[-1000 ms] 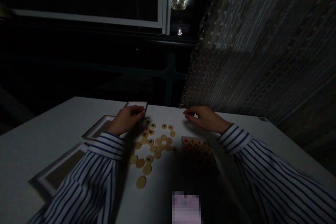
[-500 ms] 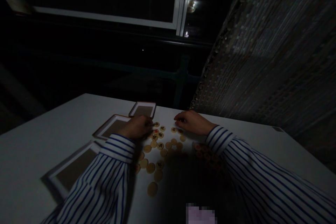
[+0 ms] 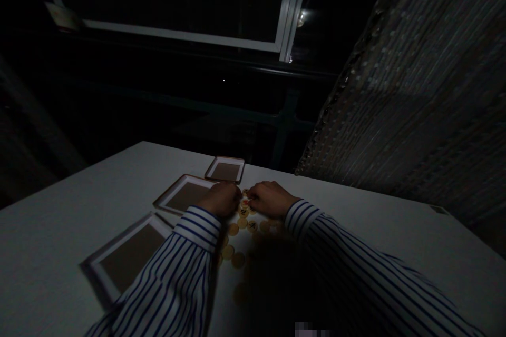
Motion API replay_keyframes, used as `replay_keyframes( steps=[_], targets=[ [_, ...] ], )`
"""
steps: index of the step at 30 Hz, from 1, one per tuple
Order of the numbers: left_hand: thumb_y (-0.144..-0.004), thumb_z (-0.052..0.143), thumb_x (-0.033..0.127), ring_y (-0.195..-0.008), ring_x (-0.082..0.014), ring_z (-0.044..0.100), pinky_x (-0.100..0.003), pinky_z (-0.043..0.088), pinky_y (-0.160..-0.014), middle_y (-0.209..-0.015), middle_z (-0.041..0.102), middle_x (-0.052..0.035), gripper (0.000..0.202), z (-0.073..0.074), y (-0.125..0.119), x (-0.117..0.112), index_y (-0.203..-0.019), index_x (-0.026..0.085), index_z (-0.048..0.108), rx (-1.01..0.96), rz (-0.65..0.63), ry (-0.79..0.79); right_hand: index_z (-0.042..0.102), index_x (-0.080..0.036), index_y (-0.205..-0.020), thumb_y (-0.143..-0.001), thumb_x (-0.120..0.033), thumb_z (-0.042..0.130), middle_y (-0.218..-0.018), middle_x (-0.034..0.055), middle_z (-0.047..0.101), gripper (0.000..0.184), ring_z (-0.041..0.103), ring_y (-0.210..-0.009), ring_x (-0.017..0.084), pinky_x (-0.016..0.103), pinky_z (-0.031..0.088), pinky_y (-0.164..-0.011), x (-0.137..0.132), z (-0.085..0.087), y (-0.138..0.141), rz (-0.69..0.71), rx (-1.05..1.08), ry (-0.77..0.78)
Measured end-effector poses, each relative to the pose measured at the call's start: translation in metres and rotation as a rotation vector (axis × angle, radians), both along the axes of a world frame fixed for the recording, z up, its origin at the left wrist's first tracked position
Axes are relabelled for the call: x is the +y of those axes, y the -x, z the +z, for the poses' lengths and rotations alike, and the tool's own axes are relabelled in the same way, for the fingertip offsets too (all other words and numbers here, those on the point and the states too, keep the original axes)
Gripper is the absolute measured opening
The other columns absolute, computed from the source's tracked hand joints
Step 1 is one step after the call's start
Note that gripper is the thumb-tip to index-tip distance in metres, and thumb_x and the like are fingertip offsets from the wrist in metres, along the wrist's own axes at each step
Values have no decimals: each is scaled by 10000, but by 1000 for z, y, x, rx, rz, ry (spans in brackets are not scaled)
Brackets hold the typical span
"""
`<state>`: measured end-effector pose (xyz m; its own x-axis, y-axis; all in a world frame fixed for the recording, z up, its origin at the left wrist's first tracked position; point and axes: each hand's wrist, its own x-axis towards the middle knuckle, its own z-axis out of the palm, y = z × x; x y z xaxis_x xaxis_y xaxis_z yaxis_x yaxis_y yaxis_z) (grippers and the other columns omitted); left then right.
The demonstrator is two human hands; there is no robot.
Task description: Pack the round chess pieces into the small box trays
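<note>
My left hand (image 3: 221, 199) and my right hand (image 3: 270, 198) rest knuckles-up, close together, on a white table (image 3: 71, 221). Both sit over the far end of a scatter of round pale wooden game pieces (image 3: 237, 231) with dark or red marks. The fingers of each hand curl down onto the pieces between them; the dim light hides whether any piece is held. Both arms wear white sleeves with dark stripes.
Three shallow white-rimmed trays lie in a row to my left: a large one (image 3: 130, 253), a middle one (image 3: 185, 196) and a small far one (image 3: 225, 170). A dark window stands behind the table; a textured curtain (image 3: 415, 95) hangs at the right.
My right hand has slid left across the table to meet my left hand over the pieces. The camera has panned, shifting everything in view.
</note>
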<state>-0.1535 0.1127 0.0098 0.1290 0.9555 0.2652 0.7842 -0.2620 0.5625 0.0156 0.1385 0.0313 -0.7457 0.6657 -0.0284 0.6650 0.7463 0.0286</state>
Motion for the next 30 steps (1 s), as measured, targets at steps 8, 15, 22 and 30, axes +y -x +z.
replay_keyframes(
  steps=[8,15,22,30],
  targets=[
    [-646,478,145,-697,-207,605,-286,423,-624,-721,662,-110,166,7,-1,1,-649,167,642,382,-109,140,608,-210,-872,-796,-396,377,-907,76,633,306,559,-863,216,297,348,-662,1,-4,11,8,-22,2],
    [-680,456,143,-768,-201,604,-274,427,-661,-808,664,-116,208,12,-3,-4,-735,163,656,476,-102,160,616,-205,-853,-778,-361,394,-884,83,637,282,563,-846,225,324,356,-663,0,-3,15,2,-47,3],
    [-660,477,160,-747,-207,601,-270,425,-633,-792,660,-117,198,15,-4,-5,-731,163,661,510,-82,169,622,-200,-838,-757,-354,413,-865,90,642,273,572,-823,227,339,360,-672,3,-6,17,4,-49,-1],
    [-666,466,147,-792,-204,599,-278,424,-680,-835,660,-104,214,18,-3,-5,-766,179,652,522,-79,143,606,-189,-849,-712,-319,459,-876,90,634,240,558,-848,239,350,347,-690,1,-6,19,1,-47,-5]
  ],
)
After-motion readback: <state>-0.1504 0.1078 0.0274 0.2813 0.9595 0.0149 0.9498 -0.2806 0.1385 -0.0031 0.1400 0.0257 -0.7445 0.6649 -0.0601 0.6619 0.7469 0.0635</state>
